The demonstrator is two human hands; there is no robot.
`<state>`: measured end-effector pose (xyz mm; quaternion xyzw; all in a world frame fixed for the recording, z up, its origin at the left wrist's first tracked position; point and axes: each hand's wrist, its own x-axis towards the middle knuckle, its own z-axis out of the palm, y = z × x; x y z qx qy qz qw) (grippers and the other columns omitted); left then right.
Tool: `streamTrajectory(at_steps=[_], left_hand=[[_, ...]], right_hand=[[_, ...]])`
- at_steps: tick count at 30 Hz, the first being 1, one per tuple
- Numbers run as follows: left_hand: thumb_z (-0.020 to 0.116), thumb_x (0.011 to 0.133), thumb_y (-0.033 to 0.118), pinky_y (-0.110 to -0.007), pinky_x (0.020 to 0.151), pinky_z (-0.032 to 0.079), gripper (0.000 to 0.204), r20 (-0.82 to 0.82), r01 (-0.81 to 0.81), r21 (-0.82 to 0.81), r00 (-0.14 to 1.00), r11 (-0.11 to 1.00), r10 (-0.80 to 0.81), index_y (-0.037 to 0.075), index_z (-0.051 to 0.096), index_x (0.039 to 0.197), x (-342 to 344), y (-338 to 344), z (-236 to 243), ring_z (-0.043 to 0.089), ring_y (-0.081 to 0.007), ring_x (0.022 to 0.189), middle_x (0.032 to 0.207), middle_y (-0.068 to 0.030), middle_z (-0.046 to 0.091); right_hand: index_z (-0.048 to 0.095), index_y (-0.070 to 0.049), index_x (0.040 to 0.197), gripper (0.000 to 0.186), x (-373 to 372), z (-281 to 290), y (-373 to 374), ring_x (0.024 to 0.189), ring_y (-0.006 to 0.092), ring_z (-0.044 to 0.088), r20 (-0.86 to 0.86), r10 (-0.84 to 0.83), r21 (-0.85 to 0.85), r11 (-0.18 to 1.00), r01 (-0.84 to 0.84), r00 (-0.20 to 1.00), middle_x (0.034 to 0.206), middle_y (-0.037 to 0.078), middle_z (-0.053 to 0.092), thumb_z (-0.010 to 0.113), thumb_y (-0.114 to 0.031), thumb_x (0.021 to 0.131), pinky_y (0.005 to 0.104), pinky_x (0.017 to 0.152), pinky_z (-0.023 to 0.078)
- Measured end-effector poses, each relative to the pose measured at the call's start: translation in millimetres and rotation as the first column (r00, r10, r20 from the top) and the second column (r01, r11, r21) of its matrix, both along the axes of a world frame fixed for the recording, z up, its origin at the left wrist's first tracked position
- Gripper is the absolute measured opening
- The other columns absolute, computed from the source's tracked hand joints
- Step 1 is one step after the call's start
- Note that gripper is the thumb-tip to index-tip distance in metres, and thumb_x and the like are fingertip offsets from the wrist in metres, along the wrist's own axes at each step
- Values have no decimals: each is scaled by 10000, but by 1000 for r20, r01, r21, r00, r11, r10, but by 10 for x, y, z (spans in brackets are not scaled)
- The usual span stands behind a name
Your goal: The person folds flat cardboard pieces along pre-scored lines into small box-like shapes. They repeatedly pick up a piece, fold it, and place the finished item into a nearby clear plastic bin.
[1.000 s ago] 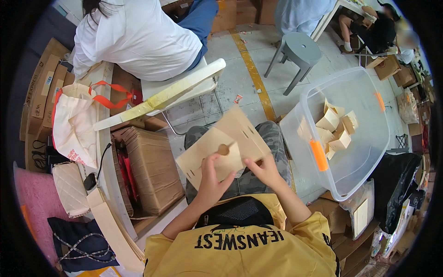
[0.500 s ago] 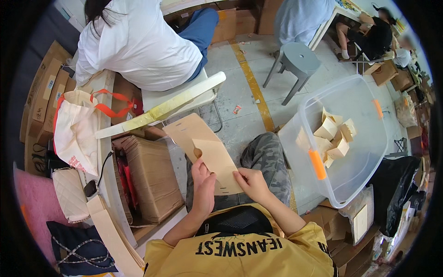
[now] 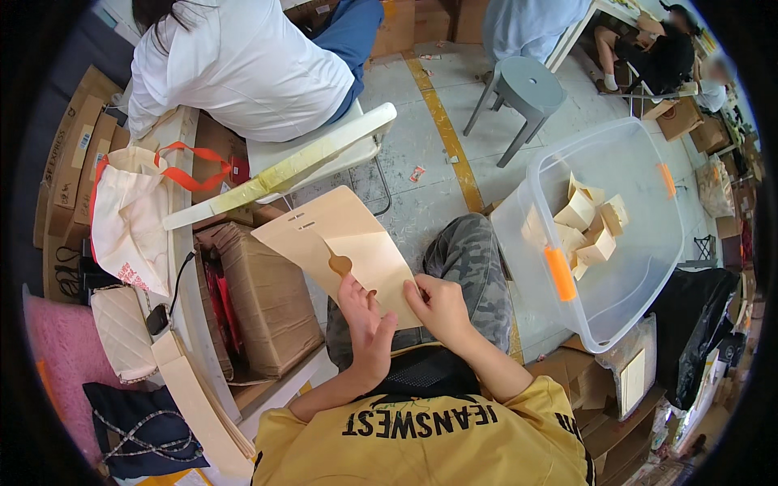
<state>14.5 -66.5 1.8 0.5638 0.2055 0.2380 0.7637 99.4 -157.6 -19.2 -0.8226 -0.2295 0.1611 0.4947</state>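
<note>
L hand (image 3: 366, 328) touching tan card (image 3: 371, 255), R hand (image 3: 442, 309) pinching edge

Pale tiled floor (image 3: 403, 134) with grey stool (image 3: 531, 83), yellow stripe (image 3: 442, 121), small red-and-white scrap (image 3: 417, 174).

card (image 3: 369, 243): tan | trousers (image 3: 474, 263): camouflage (greyish) | shirt (image 3: 405, 463): yellow | stool (image 3: 531, 81): grey

The left head-worn fisheye camera faces steeply downward at close range, with the wearer's yellow top (image 3: 429, 460) at lower centre, left hand (image 3: 367, 326) and right hand (image 3: 442, 309) near mid-frame, and the grey stool (image 3: 530, 83) farther off at upper right.
</note>
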Motion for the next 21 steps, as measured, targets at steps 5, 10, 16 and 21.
streamTrajectory(at_steps=[5, 10, 16, 21], left_hand=[[504, 731, -28, -374, 1064, 125, 768, 46, 48, 145, 997, 988, -56, 21, 51, 1350, -37, -25, -64, 237, -240, 1246, 1329, -146, 204], [533, 767, 12, -385, 1044, 183, 706, -18, 37, 306, 999, 951, -33, 13, 106, 1330, 39, 35, -135, 274, -254, 1223, 1298, -150, 243], [624, 785, 129, -391, 934, 314, 540, -377, 307, 658, 925, 687, -52, -6, 326, 1215, 35, 296, -49, 398, -314, 1077, 1154, -191, 379], [682, 757, 172, -377, 853, 387, 449, -420, 414, 751, 901, 514, -112, 4, 450, 1104, 6, 341, -162, 485, -338, 969, 1014, -174, 499]], right_hand=[[512, 28, 627, 300, 2, 32, -14, 480, 340, 502, -38, 4, -32, 999, -5, 999, 532, 192, 468, 574, -185, 827, 365, 457, 391], [570, 28, 825, 186, 75, -159, -24, 581, 232, 584, -218, 150, 80, 988, -135, 964, 662, 153, 563, 608, -154, 813, 314, 558, 456], [219, 6, 1385, 744, 269, -144, -232, 1158, 191, 443, -288, 327, 531, 836, -135, 900, 1273, 153, 449, 645, -189, 807, 330, 958, 371], [107, 3, 1410, 642, 262, -56, -129, 1249, 240, 362, -295, 180, 376, 925, -59, 938, 1365, 203, 344, 463, -85, 884, 334, 1008, 302]])
